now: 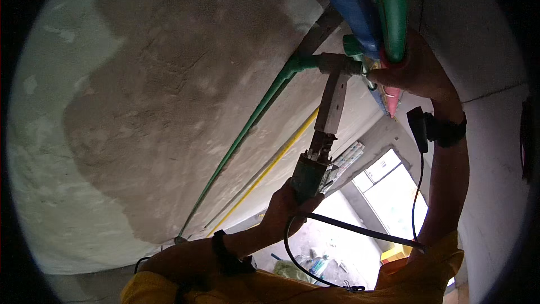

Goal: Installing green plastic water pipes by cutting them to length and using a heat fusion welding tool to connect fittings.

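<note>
My left hand [287, 202] grips a dark green-bodied heating tool [309, 171] with a long metal bar [332, 101] rising from it. The tool's head [337, 63] sits at the end of a green pipe fitting [298, 63], joined to a long green pipe [242, 141] along the plastered surface. My right hand [410, 67] is closed round a bundle of pipes at upper right: a green pipe [394, 17], a blue pipe [354, 5] and a red pipe [392, 98]. Its thumb lies beside the tool's head; which pipe its fingers press on is partly hidden.
A yellow pipe [264, 171] runs along the plastered surface [140, 107]. A black cable [360, 228] hangs from the tool across my arms. A bright window opening [388, 191] is below right, with scattered materials [309, 262] on the floor. A plain wall [489, 135] is at right.
</note>
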A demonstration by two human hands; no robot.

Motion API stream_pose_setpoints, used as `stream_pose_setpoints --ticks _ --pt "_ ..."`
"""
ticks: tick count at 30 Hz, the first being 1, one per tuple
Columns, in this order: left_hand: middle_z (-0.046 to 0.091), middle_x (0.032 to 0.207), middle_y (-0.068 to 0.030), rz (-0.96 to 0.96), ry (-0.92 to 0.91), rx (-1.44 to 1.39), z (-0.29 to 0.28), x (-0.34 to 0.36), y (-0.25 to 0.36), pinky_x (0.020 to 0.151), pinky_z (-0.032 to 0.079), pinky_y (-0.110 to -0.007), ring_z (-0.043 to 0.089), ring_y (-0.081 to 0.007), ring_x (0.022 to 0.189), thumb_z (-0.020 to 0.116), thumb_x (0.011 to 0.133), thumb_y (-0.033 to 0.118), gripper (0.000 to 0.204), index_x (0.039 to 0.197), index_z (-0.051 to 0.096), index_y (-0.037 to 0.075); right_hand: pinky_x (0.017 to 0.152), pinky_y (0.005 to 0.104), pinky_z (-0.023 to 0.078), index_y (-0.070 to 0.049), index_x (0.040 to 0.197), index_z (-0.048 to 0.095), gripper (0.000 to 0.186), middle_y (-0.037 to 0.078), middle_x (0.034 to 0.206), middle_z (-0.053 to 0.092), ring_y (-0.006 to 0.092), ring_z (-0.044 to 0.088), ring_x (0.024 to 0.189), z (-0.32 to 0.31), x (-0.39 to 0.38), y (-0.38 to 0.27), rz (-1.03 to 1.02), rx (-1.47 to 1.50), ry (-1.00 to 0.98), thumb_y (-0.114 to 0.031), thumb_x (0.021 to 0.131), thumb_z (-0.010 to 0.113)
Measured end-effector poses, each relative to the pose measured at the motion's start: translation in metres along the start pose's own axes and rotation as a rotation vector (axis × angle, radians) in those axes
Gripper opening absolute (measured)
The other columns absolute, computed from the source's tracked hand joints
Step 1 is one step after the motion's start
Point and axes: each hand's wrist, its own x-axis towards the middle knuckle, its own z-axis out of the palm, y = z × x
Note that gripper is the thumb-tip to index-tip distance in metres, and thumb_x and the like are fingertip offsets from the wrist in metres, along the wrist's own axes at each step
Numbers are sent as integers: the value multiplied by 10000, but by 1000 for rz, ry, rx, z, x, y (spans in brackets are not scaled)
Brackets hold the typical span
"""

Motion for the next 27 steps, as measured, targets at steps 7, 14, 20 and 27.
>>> stream_pose_setpoints --ticks 7,14,20,27 --pt "581 870 -47 -110 -62 -153 1 1 19 620 465 -241 515 -74 756 692 858 209 359 1071 487 6 892 455 523 -94 1356 411 782 203 1197 578 318 609 1055 5 0 7 -97 -87 197 -301 710 799" --pt "595 855 -36 -56 31 -314 17 7 -2 656 453 -242 512 -79 761 701 847 222 352 1062 525 7 906 474 494 -69 1364 408 839 209 1182 576 338 591 1053 6 2 8 -15 159 144 -328 678 815" --pt "572 706 -25 -30 51 -310 23 9 3 486 445 -246 517 -85 566 693 846 225 286 970 520 36 920 476 484 -78 1359 421 889 191 1190 572 320 572 1092 0 -6 41 68 441 -7 -499 668 789" --pt "547 597 -4 -54 1 -418 20 0 10 386 422 -244 507 -80 442 696 840 209 231 892 519 70 938 437 481 -81 1350 436 872 184 1234 565 296 554 1145 2 -13 54 125 821 100 -663 735 645"
